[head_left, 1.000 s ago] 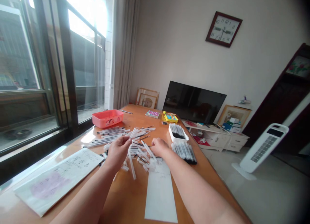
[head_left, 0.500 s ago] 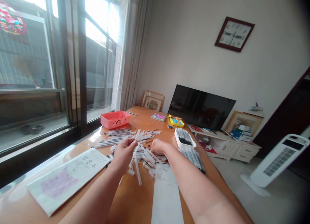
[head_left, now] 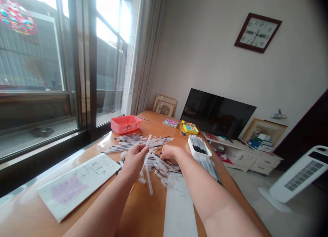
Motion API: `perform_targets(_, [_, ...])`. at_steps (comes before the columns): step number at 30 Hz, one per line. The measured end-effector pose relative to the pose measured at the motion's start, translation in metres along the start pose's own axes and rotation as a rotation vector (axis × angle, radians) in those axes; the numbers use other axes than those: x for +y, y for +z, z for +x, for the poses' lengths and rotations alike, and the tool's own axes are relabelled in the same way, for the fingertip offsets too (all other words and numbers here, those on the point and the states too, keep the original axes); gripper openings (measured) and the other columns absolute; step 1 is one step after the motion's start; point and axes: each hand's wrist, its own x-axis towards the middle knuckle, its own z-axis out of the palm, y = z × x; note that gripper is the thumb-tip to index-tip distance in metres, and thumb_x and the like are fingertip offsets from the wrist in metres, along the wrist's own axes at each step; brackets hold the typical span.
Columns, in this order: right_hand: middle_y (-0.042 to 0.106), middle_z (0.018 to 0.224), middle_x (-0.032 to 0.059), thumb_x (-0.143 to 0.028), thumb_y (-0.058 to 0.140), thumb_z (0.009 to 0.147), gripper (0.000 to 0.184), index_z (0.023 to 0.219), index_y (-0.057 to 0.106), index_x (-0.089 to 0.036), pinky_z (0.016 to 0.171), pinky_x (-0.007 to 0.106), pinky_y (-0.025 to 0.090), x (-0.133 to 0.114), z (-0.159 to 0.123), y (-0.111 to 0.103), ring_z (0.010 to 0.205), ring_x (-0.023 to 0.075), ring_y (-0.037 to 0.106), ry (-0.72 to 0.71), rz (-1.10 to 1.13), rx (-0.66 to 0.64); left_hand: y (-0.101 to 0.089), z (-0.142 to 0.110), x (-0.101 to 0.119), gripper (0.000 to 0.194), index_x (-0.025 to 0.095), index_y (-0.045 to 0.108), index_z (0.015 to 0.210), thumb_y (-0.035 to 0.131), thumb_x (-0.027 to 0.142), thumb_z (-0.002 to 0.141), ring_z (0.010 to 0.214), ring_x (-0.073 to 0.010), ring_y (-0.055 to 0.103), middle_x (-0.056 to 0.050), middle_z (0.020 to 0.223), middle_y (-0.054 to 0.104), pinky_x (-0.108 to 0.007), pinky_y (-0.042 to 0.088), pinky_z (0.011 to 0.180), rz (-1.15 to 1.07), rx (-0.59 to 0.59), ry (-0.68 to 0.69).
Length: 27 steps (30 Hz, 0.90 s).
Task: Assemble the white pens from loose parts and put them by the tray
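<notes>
A heap of loose white pen barrels and thin black refills (head_left: 156, 162) lies on the wooden table (head_left: 143, 213). My left hand (head_left: 134, 159) is raised just above the heap, fingers pinched on one white pen barrel (head_left: 147, 142) that points up and away. My right hand (head_left: 167, 151) rests knuckles-up on the far side of the heap, fingers curled down among the pieces; what they hold is hidden. A white tray (head_left: 199, 149) of assembled pens stands to the right, with a row of finished pens (head_left: 211, 167) beside it.
A pink plastic box (head_left: 125, 123) sits at the far left by the window. A writing booklet (head_left: 77, 182) lies near left, a white paper strip (head_left: 179, 209) in front of me. A yellow box (head_left: 190, 128), a television (head_left: 217, 112) and a white fan (head_left: 299, 175) stand beyond.
The view has drifted left and up. My left hand stays pinched on the barrel; my right hand has shifted slightly within the heap.
</notes>
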Motion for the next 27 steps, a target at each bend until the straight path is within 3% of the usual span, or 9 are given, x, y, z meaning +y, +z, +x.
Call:
perform_targets(5, [0.059, 0.052, 0.0009, -0.018, 0.07, 0.06, 0.013, 0.052, 0.06, -0.017, 0.051, 0.025, 0.039, 0.004, -0.01, 0.005, 0.052, 0.0155, 0.055, -0.039, 0.037, 0.047, 0.0, -0.001, 0.001, 0.047, 0.014, 0.073, 0.094, 0.081, 0.05, 0.066, 0.072, -0.0185, 0.06, -0.005, 0.078, 0.072, -0.028, 0.041, 0.069, -0.012, 0.007, 0.001])
perform_targets(8, [0.048, 0.046, -0.0032, -0.018, 0.068, 0.061, 0.016, 0.051, 0.056, -0.018, 0.049, 0.025, 0.031, 0.01, -0.019, 0.003, 0.048, 0.012, 0.045, -0.065, 0.05, 0.123, -0.001, 0.001, -0.003, 0.045, 0.014, 0.073, 0.093, 0.08, 0.05, 0.068, 0.075, -0.0194, 0.062, -0.006, 0.081, 0.073, -0.029, 0.042, 0.071, 0.006, -0.005, 0.015])
perform_targets(11, [0.038, 0.047, -0.0067, -0.02, 0.064, 0.064, 0.018, 0.052, 0.051, -0.019, 0.049, 0.025, 0.024, 0.018, -0.033, 0.0, 0.049, 0.0089, 0.034, -0.11, 0.067, 0.206, -0.001, 0.004, -0.01, 0.043, 0.015, 0.073, 0.095, 0.078, 0.05, 0.072, 0.08, -0.0203, 0.063, -0.007, 0.086, 0.074, -0.029, 0.042, 0.074, 0.024, -0.048, 0.039])
perform_targets(15, [0.034, 0.047, -0.0076, -0.022, 0.062, 0.064, 0.018, 0.051, 0.05, -0.018, 0.049, 0.024, 0.02, 0.026, -0.058, 0.007, 0.048, 0.0078, 0.031, -0.158, 0.102, 0.218, 0.002, 0.004, -0.017, 0.038, 0.015, 0.072, 0.092, 0.076, 0.049, 0.075, 0.08, -0.0202, 0.063, -0.007, 0.087, 0.074, -0.03, 0.043, 0.076, 0.062, -0.092, 0.061])
perform_targets(18, [0.036, 0.046, -0.0072, -0.022, 0.061, 0.064, 0.016, 0.05, 0.053, -0.018, 0.048, 0.024, 0.021, 0.028, -0.075, 0.021, 0.048, 0.0079, 0.035, -0.174, 0.141, 0.24, 0.006, 0.002, -0.018, 0.038, 0.015, 0.071, 0.091, 0.075, 0.049, 0.074, 0.08, -0.0206, 0.063, -0.007, 0.084, 0.074, -0.031, 0.043, 0.077, 0.069, -0.112, 0.053])
perform_targets(23, [0.055, 0.054, -0.0041, -0.019, 0.062, 0.066, 0.005, 0.063, 0.066, -0.017, 0.054, 0.022, 0.031, 0.029, -0.094, 0.039, 0.058, 0.0114, 0.05, -0.163, 0.244, 0.39, 0.011, -0.001, -0.019, 0.04, 0.015, 0.071, 0.088, 0.077, 0.05, 0.069, 0.08, -0.0221, 0.064, -0.008, 0.081, 0.073, -0.033, 0.044, 0.078, 0.064, -0.13, 0.036])
perform_targets(27, [0.064, 0.063, -0.0011, -0.023, 0.062, 0.07, 0.01, 0.074, 0.069, -0.017, 0.055, 0.022, 0.034, 0.035, -0.11, 0.049, 0.062, 0.0131, 0.054, -0.137, 0.351, 0.5, 0.014, -0.008, -0.015, 0.04, 0.016, 0.069, 0.085, 0.077, 0.051, 0.068, 0.078, -0.0219, 0.063, -0.007, 0.08, 0.072, -0.032, 0.043, 0.072, 0.072, -0.165, 0.016])
